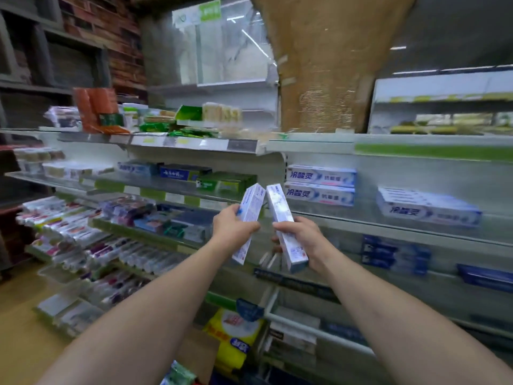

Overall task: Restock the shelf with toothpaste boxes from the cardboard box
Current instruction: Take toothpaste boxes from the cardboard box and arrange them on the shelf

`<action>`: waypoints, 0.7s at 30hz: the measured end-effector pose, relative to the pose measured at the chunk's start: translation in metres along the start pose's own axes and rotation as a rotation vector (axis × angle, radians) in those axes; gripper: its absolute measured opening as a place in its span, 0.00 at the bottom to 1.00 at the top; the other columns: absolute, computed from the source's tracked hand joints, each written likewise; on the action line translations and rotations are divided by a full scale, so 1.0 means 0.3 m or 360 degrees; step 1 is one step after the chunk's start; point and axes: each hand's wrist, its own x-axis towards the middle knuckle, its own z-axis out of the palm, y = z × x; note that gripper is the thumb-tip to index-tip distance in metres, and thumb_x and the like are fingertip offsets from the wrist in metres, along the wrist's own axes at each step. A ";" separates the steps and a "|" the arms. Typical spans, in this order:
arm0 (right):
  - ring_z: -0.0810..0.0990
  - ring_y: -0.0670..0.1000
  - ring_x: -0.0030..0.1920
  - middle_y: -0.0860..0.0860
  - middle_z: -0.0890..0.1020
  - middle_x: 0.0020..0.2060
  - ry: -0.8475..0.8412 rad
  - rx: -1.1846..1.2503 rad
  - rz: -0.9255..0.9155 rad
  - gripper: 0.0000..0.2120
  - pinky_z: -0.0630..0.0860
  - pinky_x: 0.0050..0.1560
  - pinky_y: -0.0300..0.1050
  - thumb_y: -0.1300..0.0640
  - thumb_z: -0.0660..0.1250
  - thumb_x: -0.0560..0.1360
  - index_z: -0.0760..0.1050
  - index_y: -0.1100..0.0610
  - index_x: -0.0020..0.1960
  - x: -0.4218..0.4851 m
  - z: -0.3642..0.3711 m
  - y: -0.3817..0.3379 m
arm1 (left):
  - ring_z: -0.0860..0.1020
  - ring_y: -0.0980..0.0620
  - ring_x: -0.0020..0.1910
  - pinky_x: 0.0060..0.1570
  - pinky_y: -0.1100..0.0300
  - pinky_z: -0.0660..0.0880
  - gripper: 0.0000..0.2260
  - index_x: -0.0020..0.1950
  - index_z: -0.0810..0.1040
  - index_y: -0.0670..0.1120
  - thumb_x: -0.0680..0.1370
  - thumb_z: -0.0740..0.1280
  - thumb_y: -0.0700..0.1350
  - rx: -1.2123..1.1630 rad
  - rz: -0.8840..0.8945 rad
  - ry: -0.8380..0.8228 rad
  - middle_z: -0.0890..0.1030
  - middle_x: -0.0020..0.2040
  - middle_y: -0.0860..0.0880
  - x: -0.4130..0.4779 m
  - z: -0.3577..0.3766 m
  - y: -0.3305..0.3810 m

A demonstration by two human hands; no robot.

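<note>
Your left hand (234, 226) and right hand (301, 237) each grip a toothpaste box (286, 226) mid-frame; rushed placement could topple the stacked boxes (322, 186) right of centre.

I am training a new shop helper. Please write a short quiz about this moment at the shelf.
1. True or false: the left hand holds nothing.
2. What does the right hand grip? A) a bottle B) a white toothpaste box C) a price tag
3. How many boxes show in the stack nearest the hands?
Key: 1 false, it grips a second toothpaste box; 2 B; 3 two.
</note>
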 end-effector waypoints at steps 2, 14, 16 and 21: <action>0.84 0.57 0.38 0.63 0.83 0.47 0.0034 -0.0020 -0.0032 0.22 0.83 0.37 0.50 0.64 0.76 0.69 0.76 0.63 0.61 -0.044 -0.107 -0.018 | 0.78 0.51 0.53 0.51 0.58 0.74 0.30 0.71 0.75 0.48 0.70 0.77 0.49 -0.0002 0.0026 -0.0037 0.81 0.62 0.48 -0.039 0.062 0.060; 0.82 0.59 0.46 0.63 0.83 0.56 0.0193 0.0184 0.0223 0.18 0.77 0.43 0.48 0.55 0.62 0.79 0.76 0.64 0.64 -0.342 -0.670 -0.108 | 0.80 0.47 0.55 0.56 0.53 0.79 0.35 0.72 0.73 0.49 0.66 0.80 0.45 -0.0138 -0.0036 -0.0178 0.79 0.62 0.47 -0.322 0.388 0.382; 0.82 0.59 0.44 0.66 0.81 0.58 0.0216 0.0189 0.0205 0.18 0.76 0.39 0.46 0.55 0.60 0.80 0.75 0.65 0.64 -0.387 -0.734 -0.115 | 0.80 0.46 0.57 0.59 0.50 0.79 0.36 0.73 0.72 0.48 0.67 0.80 0.45 -0.0178 -0.0053 -0.0199 0.79 0.64 0.47 -0.357 0.439 0.418; 0.82 0.56 0.38 0.64 0.82 0.49 0.0283 0.0201 0.0125 0.17 0.78 0.30 0.40 0.57 0.60 0.81 0.75 0.66 0.64 -0.455 -0.878 -0.127 | 0.84 0.47 0.47 0.53 0.49 0.82 0.26 0.64 0.81 0.48 0.66 0.79 0.44 -0.0339 -0.0116 -0.0344 0.84 0.53 0.48 -0.400 0.548 0.502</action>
